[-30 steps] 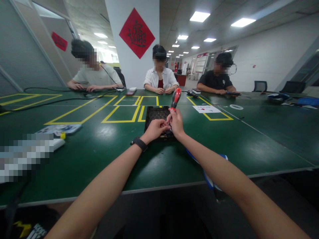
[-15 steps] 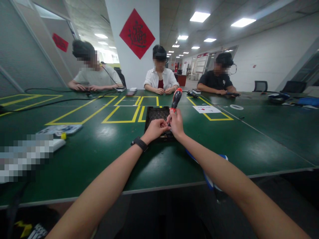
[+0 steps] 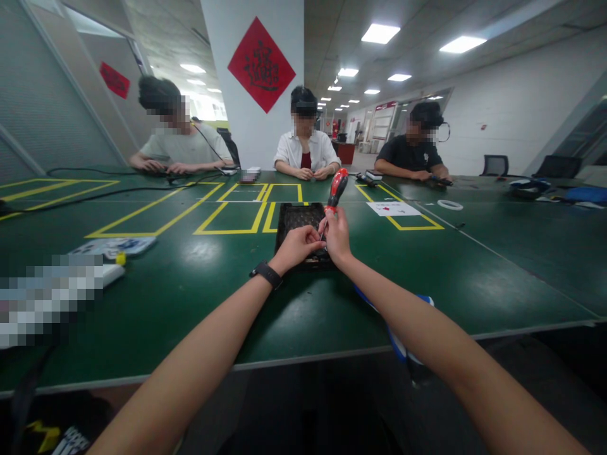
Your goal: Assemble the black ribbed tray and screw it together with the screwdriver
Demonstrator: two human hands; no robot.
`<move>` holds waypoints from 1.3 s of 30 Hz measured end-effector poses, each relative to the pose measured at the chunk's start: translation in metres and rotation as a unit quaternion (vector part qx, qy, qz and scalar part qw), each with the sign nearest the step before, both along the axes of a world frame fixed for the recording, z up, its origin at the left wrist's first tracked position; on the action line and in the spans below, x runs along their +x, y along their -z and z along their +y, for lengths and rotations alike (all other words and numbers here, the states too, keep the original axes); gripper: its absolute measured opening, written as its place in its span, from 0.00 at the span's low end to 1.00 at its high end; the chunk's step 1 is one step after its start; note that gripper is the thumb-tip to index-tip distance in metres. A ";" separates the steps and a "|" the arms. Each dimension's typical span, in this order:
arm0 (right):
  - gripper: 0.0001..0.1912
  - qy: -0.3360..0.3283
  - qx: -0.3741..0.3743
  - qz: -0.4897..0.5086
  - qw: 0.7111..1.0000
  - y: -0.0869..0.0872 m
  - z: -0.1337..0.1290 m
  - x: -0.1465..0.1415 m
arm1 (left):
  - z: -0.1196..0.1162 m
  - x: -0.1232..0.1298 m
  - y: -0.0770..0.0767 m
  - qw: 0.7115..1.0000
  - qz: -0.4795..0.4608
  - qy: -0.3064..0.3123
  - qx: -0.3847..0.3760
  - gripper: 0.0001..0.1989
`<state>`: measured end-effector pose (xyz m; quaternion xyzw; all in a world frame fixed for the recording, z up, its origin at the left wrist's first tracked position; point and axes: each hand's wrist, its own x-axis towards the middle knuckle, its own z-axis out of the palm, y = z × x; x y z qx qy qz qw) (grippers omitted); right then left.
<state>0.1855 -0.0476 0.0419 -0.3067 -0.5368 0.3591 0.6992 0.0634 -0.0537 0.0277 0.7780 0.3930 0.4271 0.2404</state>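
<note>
A screwdriver (image 3: pixel 337 188) with a red and black handle stands tilted, handle up, and my right hand (image 3: pixel 337 239) is closed around its lower part. My left hand (image 3: pixel 298 245), with a black watch on the wrist, pinches close to the screwdriver's lower end. Whatever small piece sits between those fingertips is too small to make out. Beneath both hands a black open tray-like box (image 3: pixel 290 215) lies on the green table (image 3: pixel 199 297). My hands hide its near part and the screwdriver's tip.
Three people sit across the table. Yellow tape rectangles (image 3: pixel 227 232) mark its surface. A printed sheet (image 3: pixel 393 209) and a white ring (image 3: pixel 450 205) lie to the right. A blue and white object (image 3: pixel 398 341) is partly under my right forearm. A black cable (image 3: pixel 109 191) runs at left.
The screwdriver's handle has turned, showing more red now, and leans slightly further right. My left hand stays nearly in place.
</note>
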 end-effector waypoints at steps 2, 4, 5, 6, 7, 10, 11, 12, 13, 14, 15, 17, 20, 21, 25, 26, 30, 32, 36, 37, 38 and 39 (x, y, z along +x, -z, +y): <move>0.11 0.002 0.000 0.000 1.000 0.000 0.000 0.000 | 0.000 0.000 0.000 1.000 0.003 -0.001 0.000 0.12; 0.11 -0.003 -0.002 0.000 1.000 0.000 0.001 0.000 | -0.001 0.000 -0.001 1.000 0.015 0.007 0.003 0.10; 0.12 -0.009 -0.007 0.001 1.000 0.000 0.001 0.001 | -0.002 0.000 -0.001 1.000 0.026 0.011 0.008 0.09; 0.12 -0.018 -0.016 0.002 1.000 0.000 0.001 0.001 | -0.002 0.000 -0.002 0.999 0.039 0.015 0.015 0.08; 0.13 -0.028 -0.027 0.003 0.999 0.000 0.001 0.001 | -0.003 0.000 -0.003 0.998 0.050 0.019 0.024 0.08; 0.14 -0.047 -0.049 0.002 0.998 0.000 0.001 0.001 | -0.004 0.000 -0.006 0.996 0.068 0.034 0.043 0.08; 0.15 -0.047 -0.048 0.001 0.998 0.000 0.000 0.001 | -0.004 0.000 -0.006 0.996 0.070 0.036 0.046 0.09; 0.15 -0.044 -0.043 0.000 0.998 0.000 0.000 0.001 | -0.004 0.000 -0.006 0.996 0.070 0.034 0.047 0.09; 0.15 -0.037 -0.036 -0.002 0.999 0.000 -0.001 0.001 | -0.004 0.000 -0.006 0.996 0.071 0.027 0.048 0.09; 0.15 -0.027 -0.026 -0.004 0.999 0.000 -0.001 0.000 | -0.004 0.000 -0.005 0.996 0.069 0.017 0.047 0.08; 0.15 -0.016 -0.016 -0.005 1.000 0.000 -0.001 0.000 | -0.003 0.000 -0.005 0.997 0.065 0.005 0.045 0.07; 0.14 0.006 0.000 -0.009 1.000 0.001 0.000 -0.001 | -0.003 0.000 -0.003 0.998 0.048 -0.017 0.036 0.07; 0.14 0.018 0.009 -0.016 1.000 0.001 0.001 -0.001 | -0.002 0.000 -0.002 0.999 0.024 -0.030 0.027 0.10; 0.14 0.016 0.010 -0.017 1.000 0.000 0.001 -0.001 | -0.002 0.000 -0.002 0.999 0.023 -0.029 0.029 0.10; 0.14 -0.015 -0.005 -0.010 1.000 0.000 0.001 0.000 | -0.003 0.000 -0.005 0.997 0.056 -0.003 0.046 0.07; 0.14 -0.025 -0.017 -0.009 1.000 0.000 0.001 0.001 | -0.004 0.001 -0.006 0.997 0.065 0.006 0.050 0.07; 0.15 -0.024 -0.037 -0.011 0.999 0.000 0.000 0.002 | -0.005 0.001 -0.007 0.996 0.067 0.030 0.042 0.08; 0.14 -0.005 -0.021 -0.010 1.000 0.000 -0.001 0.001 | -0.004 0.001 -0.006 0.998 0.052 0.025 0.027 0.07; 0.14 0.023 0.000 -0.009 1.000 -0.001 -0.002 -0.001 | -0.001 0.000 0.000 1.000 0.015 0.013 0.004 0.10; 0.14 0.025 0.002 -0.010 1.000 -0.001 -0.003 -0.001 | 0.000 0.000 0.000 1.000 0.012 0.013 0.004 0.11; 0.14 0.023 0.004 -0.012 1.000 -0.001 -0.003 -0.001 | 0.000 0.000 0.001 1.000 0.013 0.013 0.005 0.11; 0.15 0.017 0.004 -0.013 1.000 -0.001 -0.003 -0.001 | 0.000 0.000 0.000 1.000 0.018 0.015 0.008 0.10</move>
